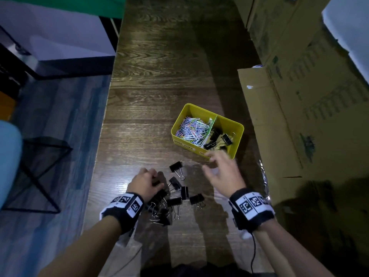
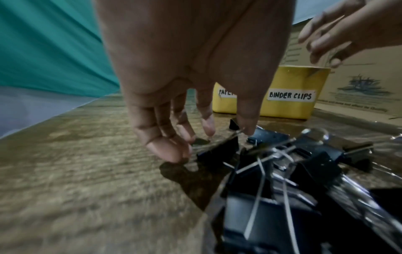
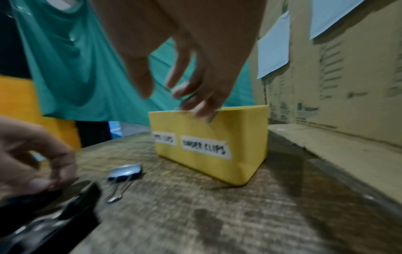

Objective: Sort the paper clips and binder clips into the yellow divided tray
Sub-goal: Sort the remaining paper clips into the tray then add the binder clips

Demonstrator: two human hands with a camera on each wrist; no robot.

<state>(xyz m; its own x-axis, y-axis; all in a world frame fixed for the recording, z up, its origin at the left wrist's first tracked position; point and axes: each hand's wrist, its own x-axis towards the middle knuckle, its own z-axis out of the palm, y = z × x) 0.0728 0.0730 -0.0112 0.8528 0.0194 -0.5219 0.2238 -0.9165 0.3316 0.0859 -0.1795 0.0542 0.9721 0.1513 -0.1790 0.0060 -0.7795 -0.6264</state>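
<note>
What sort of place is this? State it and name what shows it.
Probably a storeroom or back office used as a work spot. A dark wooden table stands against stacked cardboard boxes, and a yellow divided tray labelled by hand for paper clips and binder clips holds office supplies.

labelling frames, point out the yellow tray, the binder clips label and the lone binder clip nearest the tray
yellow tray (image 1: 238, 134), head view, on its right wall.
binder clips label (image 2: 290, 95), left wrist view, middle of the white sticker.
lone binder clip (image 1: 175, 166), head view, on its black body.
</note>
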